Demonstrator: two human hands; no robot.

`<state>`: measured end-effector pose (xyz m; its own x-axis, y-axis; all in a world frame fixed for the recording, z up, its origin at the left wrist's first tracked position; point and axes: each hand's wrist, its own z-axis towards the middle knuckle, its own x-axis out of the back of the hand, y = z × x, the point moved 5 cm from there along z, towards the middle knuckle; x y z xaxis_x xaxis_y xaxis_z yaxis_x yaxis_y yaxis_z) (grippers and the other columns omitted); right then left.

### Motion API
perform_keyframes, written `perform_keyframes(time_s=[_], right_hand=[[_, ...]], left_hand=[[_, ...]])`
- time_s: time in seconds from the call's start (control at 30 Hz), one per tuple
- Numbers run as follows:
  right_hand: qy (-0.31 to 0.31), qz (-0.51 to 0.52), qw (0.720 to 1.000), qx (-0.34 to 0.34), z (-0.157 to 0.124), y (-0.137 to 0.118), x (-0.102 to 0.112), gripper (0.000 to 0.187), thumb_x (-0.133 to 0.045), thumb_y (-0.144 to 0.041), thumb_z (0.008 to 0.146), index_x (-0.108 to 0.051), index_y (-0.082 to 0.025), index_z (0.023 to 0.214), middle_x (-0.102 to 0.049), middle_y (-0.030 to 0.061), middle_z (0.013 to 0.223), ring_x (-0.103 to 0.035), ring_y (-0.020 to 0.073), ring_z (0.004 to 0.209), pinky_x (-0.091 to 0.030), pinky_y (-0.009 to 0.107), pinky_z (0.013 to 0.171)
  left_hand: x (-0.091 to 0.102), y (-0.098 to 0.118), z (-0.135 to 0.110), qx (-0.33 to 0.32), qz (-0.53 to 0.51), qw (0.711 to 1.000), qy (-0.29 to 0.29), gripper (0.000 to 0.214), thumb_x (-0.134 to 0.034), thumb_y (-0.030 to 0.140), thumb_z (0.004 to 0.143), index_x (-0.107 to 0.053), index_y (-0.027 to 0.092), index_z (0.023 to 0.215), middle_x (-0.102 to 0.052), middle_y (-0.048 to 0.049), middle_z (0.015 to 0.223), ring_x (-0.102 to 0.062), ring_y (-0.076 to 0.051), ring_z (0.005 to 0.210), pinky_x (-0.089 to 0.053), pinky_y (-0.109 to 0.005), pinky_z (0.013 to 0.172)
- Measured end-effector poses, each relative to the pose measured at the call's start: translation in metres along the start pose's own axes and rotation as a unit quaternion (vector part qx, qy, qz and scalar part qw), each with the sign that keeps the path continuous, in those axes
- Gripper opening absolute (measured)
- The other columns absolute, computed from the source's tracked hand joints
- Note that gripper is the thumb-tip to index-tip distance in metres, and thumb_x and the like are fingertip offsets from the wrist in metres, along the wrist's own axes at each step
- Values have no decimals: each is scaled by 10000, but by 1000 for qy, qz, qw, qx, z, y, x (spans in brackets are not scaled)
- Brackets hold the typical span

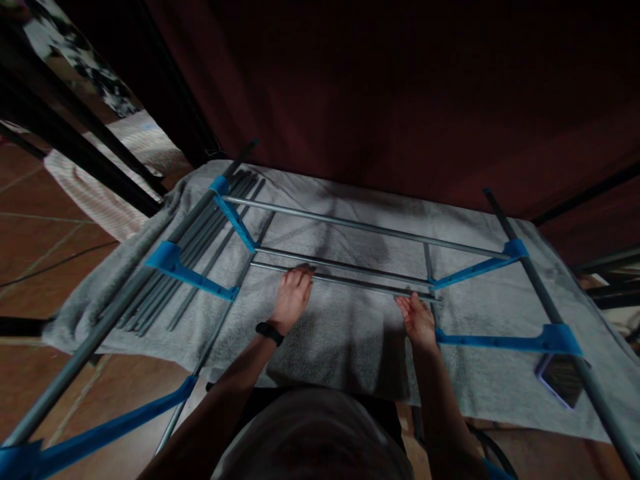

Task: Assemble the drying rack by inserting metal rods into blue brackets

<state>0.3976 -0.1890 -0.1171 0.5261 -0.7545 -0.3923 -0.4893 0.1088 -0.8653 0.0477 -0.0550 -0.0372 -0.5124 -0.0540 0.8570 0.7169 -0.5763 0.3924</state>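
My left hand (pixel 294 297), with a black band on its wrist, has its fingers curled over a thin grey metal rod (pixel 357 285). Near that rod's right end, my right hand (pixel 417 321) holds it between thumb and fingers. A fixed crossbar (pixel 340 267) runs just behind the held rod, between two blue plastic brackets. The rack frame lies around my hands: thick grey side tubes (pixel 543 290) carry blue brackets (pixel 500 341) on the right, and further blue brackets (pixel 195 275) sit on the left. Another long crossbar (pixel 370 229) spans the far side.
Several loose grey tubes (pixel 200 233) lie bundled at the left on the grey blanket (pixel 340 333). A phone (pixel 563 379) rests at the right, under the frame. Dark red cloth (pixel 375 100) hangs behind. Black metal bars (pixel 75 137) stand at the left.
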Motion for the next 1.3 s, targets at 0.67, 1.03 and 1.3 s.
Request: perform_keyframes(time_s=[0.67, 1.03, 1.3], right_hand=[[-22, 19, 1000, -10, -4, 1, 0, 210, -789, -352, 774, -614, -236, 780, -731, -2, 778, -720, 185, 845, -503, 520, 1075], [-61, 21, 997, -30, -17, -16, -23, 296, -828, -382, 748, -569, -242, 780, -710, -20, 784, -724, 150, 807, -608, 332, 857], [-41, 53, 997, -24, -16, -27, -30, 294, -830, -396, 741, -603, -236, 838, -711, -12, 796, -700, 147, 761, -602, 308, 767]], left_hand=[[-16, 25, 25, -116, 37, 980, -158, 351, -429, 270, 1011, -633, 223, 1292, -687, -91, 1167, -622, -234, 1097, -435, -438, 1061], [-24, 20, 27, -114, -70, 981, -143, 374, -459, 400, 981, -673, 270, 1259, -719, -100, 1185, -657, -253, 1102, -474, -431, 1038], [-20, 25, 34, -111, -75, 985, -112, 379, -439, 390, 953, -715, 243, 1167, -739, -132, 1127, -680, -307, 1037, -489, -463, 975]])
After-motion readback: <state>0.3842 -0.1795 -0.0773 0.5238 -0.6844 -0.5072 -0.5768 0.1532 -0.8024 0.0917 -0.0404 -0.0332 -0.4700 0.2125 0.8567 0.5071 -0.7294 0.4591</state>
